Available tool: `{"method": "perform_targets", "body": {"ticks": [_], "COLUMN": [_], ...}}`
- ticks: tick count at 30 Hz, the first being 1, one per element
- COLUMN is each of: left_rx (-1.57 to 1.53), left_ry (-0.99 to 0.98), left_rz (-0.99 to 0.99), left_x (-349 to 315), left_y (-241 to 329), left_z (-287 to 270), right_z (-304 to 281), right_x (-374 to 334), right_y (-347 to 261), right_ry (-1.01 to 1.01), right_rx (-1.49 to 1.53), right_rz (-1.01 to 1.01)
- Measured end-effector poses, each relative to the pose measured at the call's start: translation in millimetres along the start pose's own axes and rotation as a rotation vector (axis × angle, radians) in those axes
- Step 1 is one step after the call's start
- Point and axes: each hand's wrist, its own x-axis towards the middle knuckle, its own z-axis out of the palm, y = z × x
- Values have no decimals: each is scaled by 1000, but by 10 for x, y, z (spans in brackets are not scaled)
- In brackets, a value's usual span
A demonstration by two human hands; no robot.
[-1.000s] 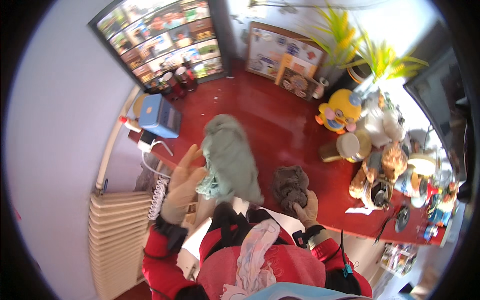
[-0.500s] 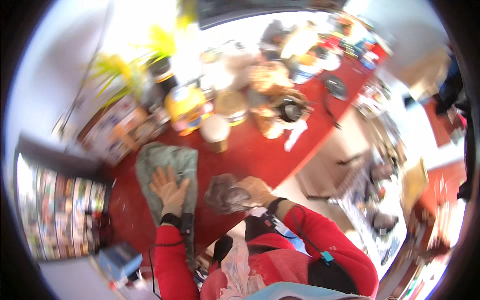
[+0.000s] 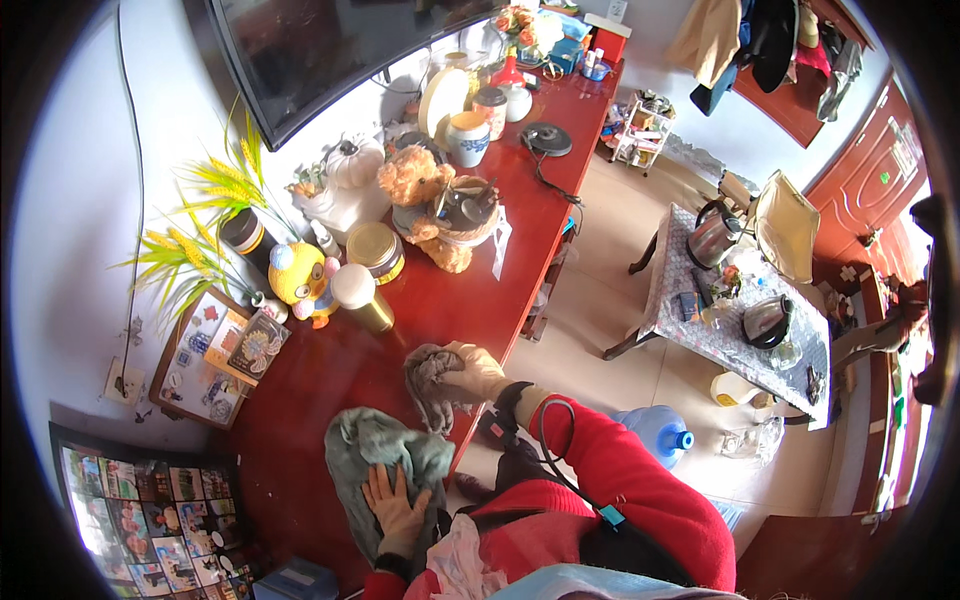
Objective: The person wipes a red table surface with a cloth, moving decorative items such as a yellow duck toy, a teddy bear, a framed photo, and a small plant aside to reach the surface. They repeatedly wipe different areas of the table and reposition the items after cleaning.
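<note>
A grey-green cloth (image 3: 372, 440) lies spread on the red cabinet top (image 3: 285, 420) near its front edge. My left hand (image 3: 393, 507) rests flat on that cloth, fingers apart. To its right, my right hand (image 3: 470, 373) is closed round a crumpled grey-brown rag (image 3: 428, 382) at the cabinet's edge. Beyond the rag stand a gold thermos with a white lid (image 3: 362, 298) and a yellow duck toy (image 3: 297, 278).
Farther back are a round tin (image 3: 375, 252), a teddy bear holding a basket (image 3: 440, 205) and a blue-and-white cup (image 3: 467, 138). A framed board (image 3: 205, 355) leans against the wall. To the right, a low table (image 3: 680, 265) carries kettles; a blue water bottle (image 3: 655, 436) lies on the floor.
The view has turned and become sharp. My left hand and the green cloth appear lower and farther right, the cloth more bunched. My right hand keeps hold of the rag.
</note>
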Motion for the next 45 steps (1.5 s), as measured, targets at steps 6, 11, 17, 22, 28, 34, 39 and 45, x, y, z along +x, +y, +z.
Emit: {"method": "perform_targets", "body": {"ticks": [6,11,17,22,28,34,39,45], "left_rx": [-57,-217,-708,-501,-280,-520,-564,-543], "left_ry": [-36,-28,72,198,-32,-56,-42,94], "left_rz": [73,57,1,49,304,166,208,219], "left_x": [16,262,221,121,290,536,638,632], "left_y": [75,464,377,105,421,767,873,825], "left_z": [38,-138,-349,-273,-51,-36,35,167], "right_z": [562,941,684,385,-325,-1014,-798,36], "right_x": [259,-163,-945,-1006,-879,-350,-109,-400], "right_y": [-936,-887,115,276,516,445,35,37], "right_ry": [-256,-327,-255,-251,-52,-26,257,-212], "right_rx": [-225,-479,-804,-760,-784,-416,-696,-864], "right_rz": [-447,-715,-485,-332,-229,-192,-85,-192]}}
